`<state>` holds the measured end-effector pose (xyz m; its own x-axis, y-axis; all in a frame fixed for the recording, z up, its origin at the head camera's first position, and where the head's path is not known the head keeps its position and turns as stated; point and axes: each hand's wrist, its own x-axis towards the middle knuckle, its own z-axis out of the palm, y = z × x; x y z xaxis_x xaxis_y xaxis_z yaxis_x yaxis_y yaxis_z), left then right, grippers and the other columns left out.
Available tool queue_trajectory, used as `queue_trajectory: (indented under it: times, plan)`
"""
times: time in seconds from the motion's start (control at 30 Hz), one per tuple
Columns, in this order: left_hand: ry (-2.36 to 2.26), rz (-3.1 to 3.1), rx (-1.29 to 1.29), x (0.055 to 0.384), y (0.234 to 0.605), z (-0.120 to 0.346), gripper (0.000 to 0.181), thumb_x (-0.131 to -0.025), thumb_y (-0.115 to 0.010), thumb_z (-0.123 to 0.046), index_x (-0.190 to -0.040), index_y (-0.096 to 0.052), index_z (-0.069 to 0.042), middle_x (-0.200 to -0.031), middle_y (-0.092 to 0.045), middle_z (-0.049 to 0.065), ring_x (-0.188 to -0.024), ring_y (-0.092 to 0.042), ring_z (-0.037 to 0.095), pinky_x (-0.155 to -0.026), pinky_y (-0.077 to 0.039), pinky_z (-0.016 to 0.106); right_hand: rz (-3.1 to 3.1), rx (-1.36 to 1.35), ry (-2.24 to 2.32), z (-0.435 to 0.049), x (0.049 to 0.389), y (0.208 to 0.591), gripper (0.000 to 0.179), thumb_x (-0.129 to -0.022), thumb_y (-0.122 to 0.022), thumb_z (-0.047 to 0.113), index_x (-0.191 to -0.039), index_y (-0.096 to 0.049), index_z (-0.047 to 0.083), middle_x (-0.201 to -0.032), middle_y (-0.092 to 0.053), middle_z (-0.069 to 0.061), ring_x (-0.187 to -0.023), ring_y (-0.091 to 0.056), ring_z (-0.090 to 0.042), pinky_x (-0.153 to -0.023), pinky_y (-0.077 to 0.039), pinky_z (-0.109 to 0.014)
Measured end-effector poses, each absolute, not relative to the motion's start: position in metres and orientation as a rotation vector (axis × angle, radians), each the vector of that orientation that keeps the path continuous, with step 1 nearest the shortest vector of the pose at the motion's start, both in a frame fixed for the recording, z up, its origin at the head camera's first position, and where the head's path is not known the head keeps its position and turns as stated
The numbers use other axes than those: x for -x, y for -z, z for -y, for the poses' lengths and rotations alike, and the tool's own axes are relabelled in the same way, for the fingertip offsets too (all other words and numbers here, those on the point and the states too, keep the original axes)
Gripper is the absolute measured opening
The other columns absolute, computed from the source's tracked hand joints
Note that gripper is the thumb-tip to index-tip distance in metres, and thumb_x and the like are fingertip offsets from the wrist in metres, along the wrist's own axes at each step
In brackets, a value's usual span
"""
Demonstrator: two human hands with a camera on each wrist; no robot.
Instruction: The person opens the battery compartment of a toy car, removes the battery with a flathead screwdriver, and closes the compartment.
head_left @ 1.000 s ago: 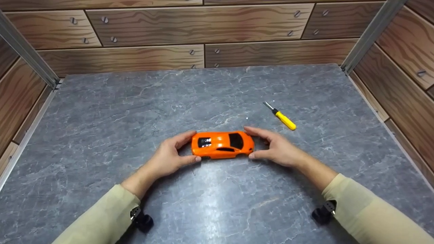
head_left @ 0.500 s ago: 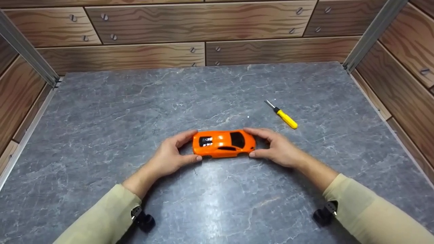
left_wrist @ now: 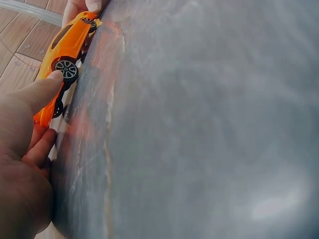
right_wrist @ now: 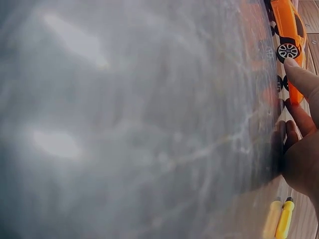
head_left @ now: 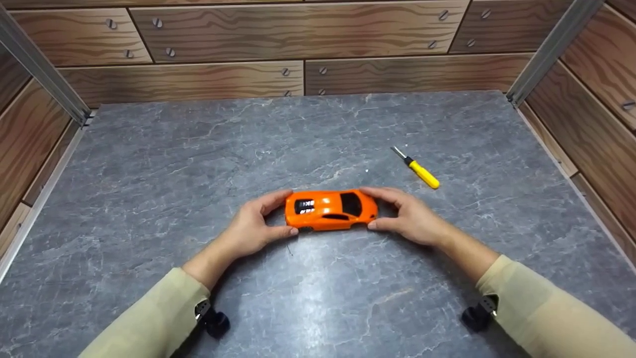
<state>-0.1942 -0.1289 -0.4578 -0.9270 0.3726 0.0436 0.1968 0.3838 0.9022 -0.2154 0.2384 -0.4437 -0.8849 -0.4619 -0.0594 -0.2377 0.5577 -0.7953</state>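
Note:
An orange toy car (head_left: 325,210) with dark windows lies crosswise between both hands in the head view. At its left end my left hand (head_left: 250,227) grips it, thumb on the near side and fingers at the far side. My right hand (head_left: 411,219) holds the other end, by the windshield, in the same way. The left wrist view shows the left thumb (left_wrist: 42,92) against a spoked wheel (left_wrist: 66,69). In the right wrist view the right thumb (right_wrist: 301,79) presses at another wheel (right_wrist: 288,51). The far-side fingertips are partly hidden by the car.
A screwdriver (head_left: 424,175) with a yellow handle lies on the grey marbled table (head_left: 198,149), beyond the right hand. Wood-patterned walls (head_left: 298,35) stand at the back and sides, with metal posts (head_left: 556,49) at the corners.
The right fingers, slightly spread off the car's far side a second ago, have come in against it. The whole head view shifts slightly; the car stays between the hands.

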Motion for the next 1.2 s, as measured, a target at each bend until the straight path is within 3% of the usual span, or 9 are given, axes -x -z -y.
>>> queue_trajectory:
  times: [0.67, 1.03, 1.2]
  plan:
    - [-1.665, -2.405, -0.476, 0.194, 0.455, 0.127, 0.087, -0.082, -0.094, -0.012, -0.157, -0.050, -0.006, -0.150, -0.061, 0.009, -0.143, -0.053, 0.020, -0.125, -0.033, 0.039, -2.448, 0.508, 1.399, -0.237, 0.215, 0.445, 0.071, -0.087, -0.090, 0.023, -0.152, -0.060, 0.026, -0.157, -0.055, 0.001, -0.150, -0.041, -0.026, -0.127, -0.025, -0.050]
    - [-1.798, -2.250, -0.390, 0.194, 0.450, 0.124, 0.083, -0.081, -0.092, -0.008, -0.154, -0.052, -0.004, -0.150, -0.060, 0.013, -0.142, -0.054, 0.025, -0.120, -0.040, 0.034, -2.382, 0.475, 1.520, -0.241, 0.213, 0.443, 0.064, -0.089, -0.088, 0.024, -0.147, -0.064, 0.020, -0.149, -0.062, 0.005, -0.140, -0.052, -0.017, -0.114, -0.042, -0.028]
    - [-1.875, -2.187, -0.398, 0.193, 0.447, 0.124, 0.078, -0.084, -0.088, -0.002, -0.153, -0.052, 0.000, -0.152, -0.057, 0.018, -0.141, -0.055, 0.030, -0.114, -0.046, 0.033, -2.374, 0.444, 1.547, -0.241, 0.212, 0.439, 0.060, -0.090, -0.087, 0.025, -0.146, -0.065, 0.019, -0.147, -0.064, 0.004, -0.137, -0.054, -0.018, -0.111, -0.045, -0.027]
